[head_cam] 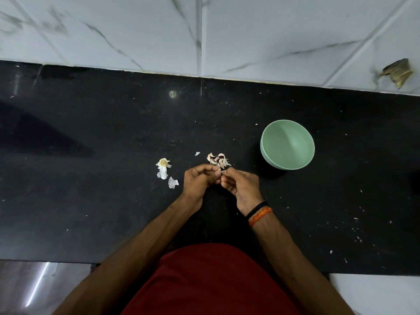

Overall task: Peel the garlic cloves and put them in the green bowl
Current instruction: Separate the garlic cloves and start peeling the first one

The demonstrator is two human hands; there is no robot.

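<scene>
A small pile of unpeeled garlic cloves [218,160] lies on the black counter [91,155], just beyond my hands. My left hand [200,181] and my right hand [242,186] meet at the fingertips and pinch one garlic clove [218,173] between them; most of it is hidden by my fingers. The green bowl [287,144] stands to the right of the pile, and I see nothing inside it. Papery garlic skins and the root stub [163,168] lie to the left of my left hand.
A white marble-tiled wall [204,35] rises behind the counter, with a damaged patch [398,72] at the far right. Small white skin flakes [356,228] dot the counter's right side. The counter's front edge runs beside my red-clothed torso.
</scene>
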